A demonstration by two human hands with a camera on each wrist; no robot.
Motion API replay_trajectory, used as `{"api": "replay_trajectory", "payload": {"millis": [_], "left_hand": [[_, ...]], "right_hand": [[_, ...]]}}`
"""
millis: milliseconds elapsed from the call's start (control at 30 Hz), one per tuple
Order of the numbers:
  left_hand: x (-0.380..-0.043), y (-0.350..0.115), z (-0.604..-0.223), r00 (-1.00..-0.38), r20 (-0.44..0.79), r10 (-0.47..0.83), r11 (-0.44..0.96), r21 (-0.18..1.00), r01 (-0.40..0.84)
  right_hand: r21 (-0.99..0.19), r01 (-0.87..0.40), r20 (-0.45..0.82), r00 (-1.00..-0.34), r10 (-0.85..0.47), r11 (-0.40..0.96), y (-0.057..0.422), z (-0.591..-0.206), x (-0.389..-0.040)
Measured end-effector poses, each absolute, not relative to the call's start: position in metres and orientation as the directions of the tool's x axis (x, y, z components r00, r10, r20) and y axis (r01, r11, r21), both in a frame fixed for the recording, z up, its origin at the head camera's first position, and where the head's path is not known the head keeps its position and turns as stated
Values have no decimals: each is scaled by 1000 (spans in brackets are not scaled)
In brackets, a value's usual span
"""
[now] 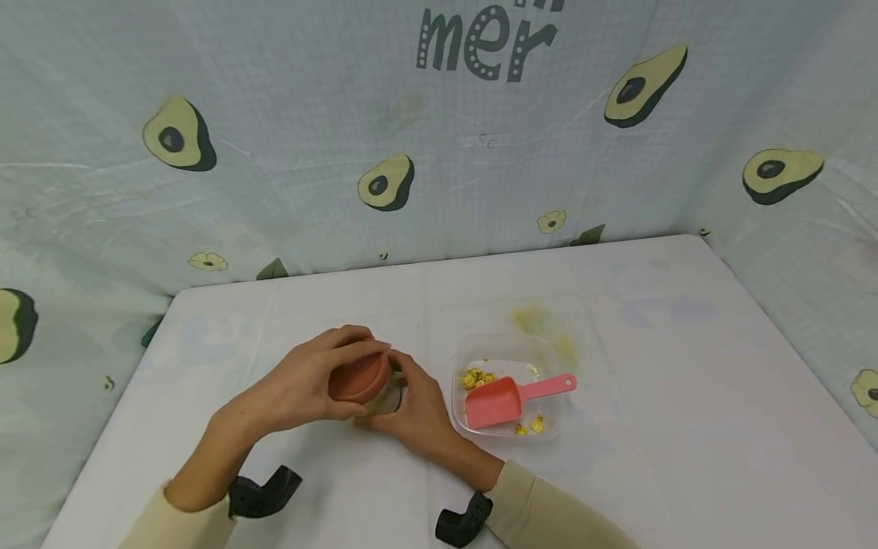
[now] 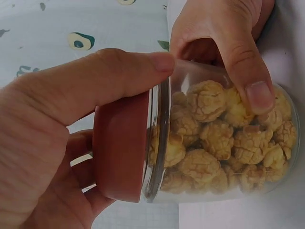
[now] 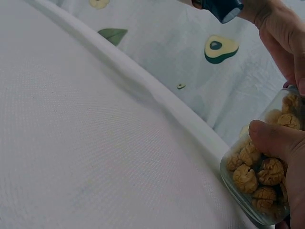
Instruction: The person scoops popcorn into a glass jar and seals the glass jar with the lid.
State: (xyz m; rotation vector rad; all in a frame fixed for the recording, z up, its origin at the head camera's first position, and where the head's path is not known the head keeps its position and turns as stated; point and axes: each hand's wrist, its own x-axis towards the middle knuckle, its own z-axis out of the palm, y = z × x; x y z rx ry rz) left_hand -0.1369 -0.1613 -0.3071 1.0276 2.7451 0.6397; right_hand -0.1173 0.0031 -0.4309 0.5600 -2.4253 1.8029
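Note:
A clear jar full of caramel-coloured popcorn has a reddish-brown lid at its mouth. My left hand grips that lid, the thumb along one side and fingers round the other. With my right hand I hold the jar body; the thumb presses its side in the left wrist view. The jar tilts, its lid toward the left hand. In the right wrist view the jar's base is close to the white table. Hands cover much of the jar in the head view.
Right of my hands stands a clear plastic container with some yellow popcorn inside. A pink scoop lies in it, handle over the right rim. An avocado-print cloth hangs behind the white table.

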Motion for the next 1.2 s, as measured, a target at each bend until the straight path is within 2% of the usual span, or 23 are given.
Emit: {"api": "replay_trajectory", "payload": {"millis": [267, 533, 600, 767, 867, 967, 1067, 1200], "left_hand": [[-144, -166, -308, -731, -54, 680, 648, 511, 565], [-144, -163, -309, -707, -86, 702, 600, 607, 522], [-142, -160, -314, -737, -44, 674, 632, 552, 544], [-131, -154, -329, -832, 140, 537, 780, 292, 553], [-127, -153, -333, -857, 199, 476, 824, 239, 513], [-125, -155, -332, -846, 206, 493, 815, 230, 531], [-126, -160, -328, -810, 181, 558, 773, 242, 587], [-127, -167, -323, -768, 127, 628, 712, 305, 632]], "right_hand": [[-911, -342, 287, -926, -245, 228, 0, -434, -119], [-905, -337, 249, -915, -318, 260, 1, -434, -117], [-907, -326, 236, -918, -320, 267, 1, -434, -117], [-906, -302, 212, -930, -299, 296, 2, -433, -118], [-901, -299, 204, -932, -301, 315, 2, -432, -117], [-894, -314, 214, -926, -312, 320, 2, -432, -117], [-888, -333, 227, -917, -328, 317, 2, -432, -116], [-881, -346, 229, -909, -350, 323, 3, -431, -115]]}}
